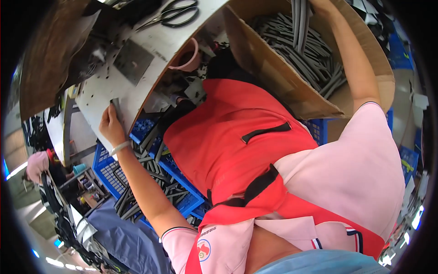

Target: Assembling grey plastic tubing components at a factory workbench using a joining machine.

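My left hand is closed at the edge of the white worktable, with a short grey strip sticking out of its fingers. At the top edge of the view, partly cut off, my right hand is closed by a bunch of long grey strips and appears to grip it. The bunch stands up over a cardboard box on my right. Many loose grey strips lie inside that box.
Scissors and a dark metal plate lie on the table. Below the table edge is a pink bucket. Blue crates with more grey strips stand under my left arm. Another person is at the far left.
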`<state>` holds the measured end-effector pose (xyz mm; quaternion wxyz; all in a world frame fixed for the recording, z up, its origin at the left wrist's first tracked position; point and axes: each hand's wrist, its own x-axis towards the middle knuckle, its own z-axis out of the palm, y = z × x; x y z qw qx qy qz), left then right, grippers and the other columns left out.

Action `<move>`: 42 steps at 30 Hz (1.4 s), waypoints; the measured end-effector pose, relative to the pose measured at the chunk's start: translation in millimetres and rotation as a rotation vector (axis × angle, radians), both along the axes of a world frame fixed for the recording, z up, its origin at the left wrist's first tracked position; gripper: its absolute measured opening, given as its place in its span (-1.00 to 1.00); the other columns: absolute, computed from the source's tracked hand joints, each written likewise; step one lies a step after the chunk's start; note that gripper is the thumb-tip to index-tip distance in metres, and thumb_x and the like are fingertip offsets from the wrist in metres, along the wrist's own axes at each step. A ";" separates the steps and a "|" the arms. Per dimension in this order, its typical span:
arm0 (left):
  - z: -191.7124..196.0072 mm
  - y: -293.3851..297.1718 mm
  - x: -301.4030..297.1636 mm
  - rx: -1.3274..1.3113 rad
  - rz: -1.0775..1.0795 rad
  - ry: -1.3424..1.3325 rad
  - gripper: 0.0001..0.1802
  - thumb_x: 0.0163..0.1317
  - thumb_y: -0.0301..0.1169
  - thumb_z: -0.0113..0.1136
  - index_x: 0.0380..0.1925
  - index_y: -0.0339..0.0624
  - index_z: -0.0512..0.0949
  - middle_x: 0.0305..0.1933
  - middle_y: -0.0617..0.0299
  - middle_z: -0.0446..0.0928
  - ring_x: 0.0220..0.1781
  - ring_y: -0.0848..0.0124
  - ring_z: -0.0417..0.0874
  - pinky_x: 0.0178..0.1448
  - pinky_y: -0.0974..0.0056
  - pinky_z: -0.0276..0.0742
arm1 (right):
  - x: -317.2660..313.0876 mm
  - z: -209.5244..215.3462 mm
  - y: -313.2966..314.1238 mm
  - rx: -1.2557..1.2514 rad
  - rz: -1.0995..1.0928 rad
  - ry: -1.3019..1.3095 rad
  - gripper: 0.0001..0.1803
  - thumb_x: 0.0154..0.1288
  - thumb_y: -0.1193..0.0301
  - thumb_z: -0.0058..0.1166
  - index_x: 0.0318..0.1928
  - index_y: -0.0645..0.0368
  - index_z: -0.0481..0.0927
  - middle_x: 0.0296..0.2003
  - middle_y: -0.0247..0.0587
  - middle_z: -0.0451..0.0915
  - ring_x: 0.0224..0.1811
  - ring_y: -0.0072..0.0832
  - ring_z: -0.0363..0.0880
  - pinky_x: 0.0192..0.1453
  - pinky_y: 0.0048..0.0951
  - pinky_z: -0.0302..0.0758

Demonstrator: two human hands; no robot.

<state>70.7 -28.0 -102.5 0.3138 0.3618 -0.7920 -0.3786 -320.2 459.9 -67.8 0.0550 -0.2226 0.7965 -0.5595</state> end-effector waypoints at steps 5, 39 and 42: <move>-5.5 0.1 -0.5 0.023 0.026 0.117 -0.75 0.29 -0.30 0.23 -0.30 -0.31 0.69 -0.55 0.42 0.48 -0.54 0.67 0.35 -0.52 0.51 0.23 | 12.8 -177.7 98.7 0.381 -0.222 -0.286 -0.47 -0.04 0.14 0.40 -0.12 0.23 0.62 -0.28 -0.21 0.65 -0.24 -0.43 0.59 -0.07 -0.37 0.50; 5.7 267.3 -24.6 -0.208 -0.709 0.249 -0.82 0.04 -0.18 0.22 -0.45 0.04 0.70 -0.38 0.19 0.65 -0.26 0.16 0.66 -0.11 0.09 0.55 | 269.9 -47.6 -115.9 0.211 0.901 -0.375 -0.59 0.40 0.36 -0.03 0.22 0.16 0.38 -0.13 -0.27 0.55 -0.12 -0.53 0.51 0.05 -0.46 0.42; 7.4 194.2 24.6 -0.630 -0.686 0.214 -0.75 0.16 -0.22 0.11 -0.18 0.08 0.64 -0.30 0.15 0.58 -0.15 0.16 0.57 -0.14 0.14 0.50 | 278.9 -39.3 -122.6 0.200 0.849 -0.361 -0.62 0.47 0.32 -0.11 0.21 0.18 0.38 -0.16 -0.21 0.55 -0.15 -0.43 0.55 0.07 -0.38 0.44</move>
